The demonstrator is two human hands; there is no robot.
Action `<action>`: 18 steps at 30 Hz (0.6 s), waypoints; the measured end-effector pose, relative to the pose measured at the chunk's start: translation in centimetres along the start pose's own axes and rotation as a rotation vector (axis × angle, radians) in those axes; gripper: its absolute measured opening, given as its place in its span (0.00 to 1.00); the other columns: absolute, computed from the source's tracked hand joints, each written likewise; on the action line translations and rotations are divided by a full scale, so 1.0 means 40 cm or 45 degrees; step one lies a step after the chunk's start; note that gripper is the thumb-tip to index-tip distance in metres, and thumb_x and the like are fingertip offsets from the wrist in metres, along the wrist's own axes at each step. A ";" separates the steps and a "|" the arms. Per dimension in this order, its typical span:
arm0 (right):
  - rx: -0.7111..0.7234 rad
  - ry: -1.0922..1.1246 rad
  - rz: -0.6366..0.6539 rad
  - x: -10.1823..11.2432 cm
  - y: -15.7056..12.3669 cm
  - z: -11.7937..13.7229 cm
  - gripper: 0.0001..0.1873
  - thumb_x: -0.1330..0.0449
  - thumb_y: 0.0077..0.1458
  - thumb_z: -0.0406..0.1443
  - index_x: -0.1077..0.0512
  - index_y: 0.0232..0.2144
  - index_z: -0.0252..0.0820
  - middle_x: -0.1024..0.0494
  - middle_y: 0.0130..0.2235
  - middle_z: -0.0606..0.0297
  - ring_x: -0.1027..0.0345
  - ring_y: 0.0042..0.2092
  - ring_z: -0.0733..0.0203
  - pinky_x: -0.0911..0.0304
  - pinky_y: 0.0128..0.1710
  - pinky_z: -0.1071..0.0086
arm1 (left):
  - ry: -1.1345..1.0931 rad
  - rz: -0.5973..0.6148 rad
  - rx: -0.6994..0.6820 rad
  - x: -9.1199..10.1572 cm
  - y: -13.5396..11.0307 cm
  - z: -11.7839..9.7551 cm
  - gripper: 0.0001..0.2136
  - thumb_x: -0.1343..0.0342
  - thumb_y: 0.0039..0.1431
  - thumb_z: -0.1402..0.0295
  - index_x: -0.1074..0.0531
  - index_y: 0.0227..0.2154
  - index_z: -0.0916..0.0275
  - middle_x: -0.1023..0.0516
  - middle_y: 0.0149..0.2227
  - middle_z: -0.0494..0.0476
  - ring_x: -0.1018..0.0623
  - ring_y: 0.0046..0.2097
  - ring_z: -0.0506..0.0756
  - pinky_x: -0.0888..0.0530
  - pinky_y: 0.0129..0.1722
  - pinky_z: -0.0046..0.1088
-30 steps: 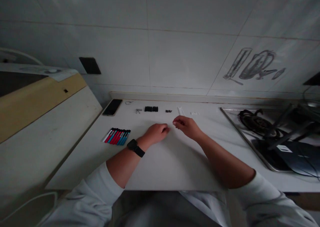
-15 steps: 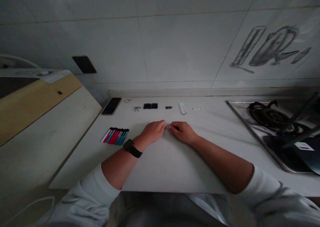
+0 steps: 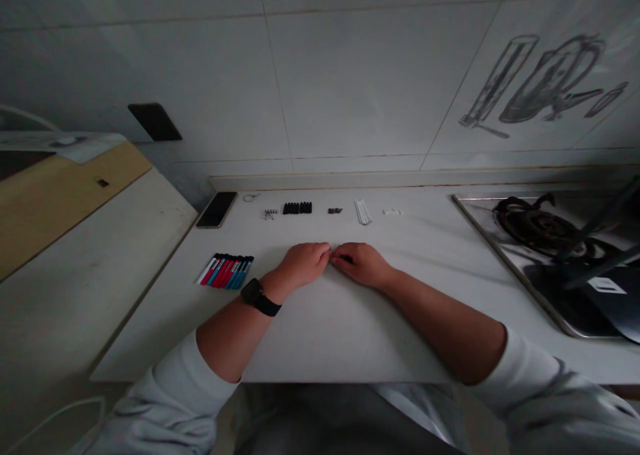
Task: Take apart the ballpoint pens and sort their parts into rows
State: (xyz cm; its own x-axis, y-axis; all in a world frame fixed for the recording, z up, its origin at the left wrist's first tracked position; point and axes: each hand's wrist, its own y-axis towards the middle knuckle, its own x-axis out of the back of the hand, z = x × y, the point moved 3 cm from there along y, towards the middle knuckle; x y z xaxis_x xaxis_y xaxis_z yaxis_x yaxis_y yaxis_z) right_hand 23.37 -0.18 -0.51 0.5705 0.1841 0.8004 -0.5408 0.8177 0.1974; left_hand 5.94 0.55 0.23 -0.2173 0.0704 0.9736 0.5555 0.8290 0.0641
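My left hand (image 3: 304, 263) rests on the white counter with its fingers curled closed, and a black watch (image 3: 254, 293) is on that wrist. My right hand (image 3: 364, 263) is closed too, thumb against the curled fingers. The fingertips of both hands meet or nearly meet. Whatever they hold, if anything, is hidden. To the left lies a row of red, blue and white pen barrels (image 3: 226, 271) with black ends. Behind the hands are small metallic pieces (image 3: 270, 214), short black cylinders (image 3: 297, 208), tiny dark pieces (image 3: 335, 211), thin white sticks (image 3: 363, 212) and small whitish pieces (image 3: 393, 212).
A phone (image 3: 217, 209) lies at the counter's back left, beside a thin loop (image 3: 251, 197). A gas stove (image 3: 543, 241) is set into the right side. A white cabinet-like box (image 3: 105, 241) stands at left, and a tiled wall (image 3: 350, 95) closes off the back.
My right hand has come slightly left, narrowing the gap between the hands. The whole view has shifted a little; the laid-out pieces stay in their places.
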 end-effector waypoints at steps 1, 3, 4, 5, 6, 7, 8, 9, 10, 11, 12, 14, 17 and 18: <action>0.002 -0.008 -0.001 0.000 0.000 0.000 0.10 0.42 0.66 0.39 0.21 0.36 0.44 0.21 0.33 0.64 0.32 0.34 0.63 0.45 0.35 0.71 | 0.003 -0.003 -0.003 0.000 0.000 0.000 0.14 0.56 0.72 0.67 0.26 0.38 0.60 0.19 0.38 0.59 0.22 0.39 0.57 0.33 0.38 0.33; 0.005 -0.021 -0.005 0.000 0.001 0.002 0.10 0.42 0.65 0.39 0.21 0.36 0.44 0.21 0.33 0.64 0.32 0.34 0.63 0.45 0.35 0.71 | 0.010 -0.004 -0.004 0.001 0.000 0.000 0.13 0.56 0.71 0.67 0.25 0.37 0.60 0.19 0.37 0.58 0.22 0.38 0.57 0.33 0.37 0.33; 0.007 -0.023 -0.009 0.000 0.001 0.003 0.10 0.42 0.65 0.38 0.22 0.35 0.44 0.21 0.33 0.64 0.32 0.34 0.63 0.45 0.35 0.71 | 0.011 -0.005 -0.004 0.001 0.001 -0.001 0.13 0.56 0.71 0.67 0.25 0.37 0.60 0.19 0.37 0.58 0.22 0.38 0.57 0.33 0.37 0.33; 0.008 -0.021 -0.015 0.001 0.001 0.004 0.10 0.41 0.65 0.38 0.22 0.35 0.43 0.20 0.33 0.64 0.31 0.34 0.63 0.45 0.35 0.71 | 0.010 -0.008 -0.004 0.001 0.001 -0.001 0.13 0.56 0.71 0.67 0.25 0.37 0.60 0.19 0.37 0.58 0.23 0.38 0.57 0.33 0.37 0.33; 0.008 -0.019 -0.020 0.002 0.001 0.005 0.10 0.41 0.65 0.38 0.22 0.35 0.43 0.20 0.33 0.64 0.31 0.34 0.62 0.45 0.35 0.71 | 0.008 -0.010 -0.005 0.001 0.001 -0.001 0.13 0.56 0.71 0.67 0.25 0.36 0.60 0.19 0.37 0.58 0.23 0.37 0.57 0.34 0.36 0.33; 0.007 -0.018 -0.021 0.002 0.001 0.005 0.10 0.41 0.65 0.38 0.22 0.35 0.43 0.20 0.34 0.64 0.31 0.34 0.62 0.45 0.35 0.71 | 0.005 -0.012 -0.008 0.001 0.001 -0.001 0.13 0.56 0.71 0.67 0.25 0.36 0.60 0.19 0.36 0.58 0.23 0.37 0.57 0.34 0.36 0.33; 0.005 -0.018 -0.018 0.002 0.001 0.006 0.10 0.41 0.65 0.38 0.22 0.35 0.43 0.20 0.33 0.64 0.31 0.34 0.63 0.45 0.35 0.71 | 0.001 -0.015 -0.011 0.000 0.001 -0.001 0.13 0.56 0.71 0.67 0.25 0.36 0.60 0.19 0.36 0.58 0.23 0.37 0.57 0.34 0.36 0.33; 0.004 -0.021 -0.011 0.001 0.001 0.005 0.10 0.41 0.65 0.38 0.22 0.35 0.43 0.20 0.33 0.64 0.31 0.34 0.63 0.45 0.35 0.71 | -0.002 -0.019 -0.014 0.000 0.001 -0.002 0.13 0.56 0.71 0.67 0.25 0.36 0.59 0.19 0.36 0.58 0.23 0.37 0.57 0.34 0.36 0.33; 0.004 -0.024 -0.006 0.000 0.001 0.005 0.10 0.41 0.65 0.38 0.22 0.34 0.43 0.21 0.33 0.64 0.32 0.34 0.63 0.45 0.35 0.71 | -0.004 -0.020 -0.015 0.000 0.001 -0.002 0.14 0.56 0.71 0.67 0.25 0.36 0.59 0.19 0.36 0.58 0.23 0.37 0.57 0.34 0.36 0.33; 0.007 -0.026 -0.004 0.000 0.001 0.004 0.10 0.41 0.65 0.38 0.22 0.34 0.43 0.21 0.33 0.64 0.32 0.34 0.63 0.45 0.35 0.71 | -0.006 -0.019 -0.015 0.000 0.002 -0.002 0.14 0.56 0.71 0.67 0.25 0.36 0.59 0.19 0.36 0.58 0.23 0.38 0.57 0.33 0.37 0.33; 0.011 -0.026 -0.004 -0.001 0.001 0.003 0.10 0.41 0.65 0.38 0.22 0.35 0.43 0.20 0.33 0.64 0.31 0.34 0.63 0.45 0.35 0.71 | -0.010 -0.018 -0.013 0.000 0.002 -0.002 0.14 0.56 0.71 0.67 0.25 0.36 0.59 0.19 0.36 0.58 0.23 0.38 0.57 0.33 0.37 0.33; 0.017 -0.022 -0.007 -0.002 0.000 0.002 0.10 0.41 0.65 0.38 0.21 0.35 0.43 0.20 0.34 0.64 0.31 0.35 0.62 0.44 0.35 0.71 | -0.022 -0.016 -0.007 0.000 0.002 -0.002 0.14 0.56 0.71 0.66 0.25 0.37 0.59 0.19 0.36 0.58 0.23 0.38 0.57 0.33 0.37 0.33; 0.009 -0.016 -0.004 -0.001 0.000 0.003 0.09 0.41 0.64 0.38 0.21 0.36 0.43 0.20 0.34 0.64 0.30 0.35 0.62 0.43 0.36 0.71 | -0.038 -0.018 -0.002 0.000 0.002 -0.001 0.13 0.55 0.70 0.67 0.25 0.36 0.59 0.20 0.37 0.58 0.23 0.38 0.57 0.33 0.37 0.33; 0.005 -0.017 -0.005 0.000 0.000 0.004 0.09 0.41 0.64 0.37 0.21 0.36 0.43 0.19 0.34 0.64 0.30 0.35 0.62 0.43 0.36 0.71 | -0.041 -0.018 -0.001 0.000 0.001 -0.001 0.13 0.55 0.70 0.67 0.25 0.36 0.59 0.20 0.36 0.58 0.23 0.38 0.57 0.33 0.37 0.33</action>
State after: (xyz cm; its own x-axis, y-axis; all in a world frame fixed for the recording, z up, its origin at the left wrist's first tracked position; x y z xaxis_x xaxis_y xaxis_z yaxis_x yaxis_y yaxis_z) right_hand 23.29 -0.27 -0.42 0.5644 0.1734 0.8071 -0.5410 0.8162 0.2030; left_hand 6.00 0.57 0.24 -0.2507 0.0763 0.9650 0.5528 0.8296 0.0780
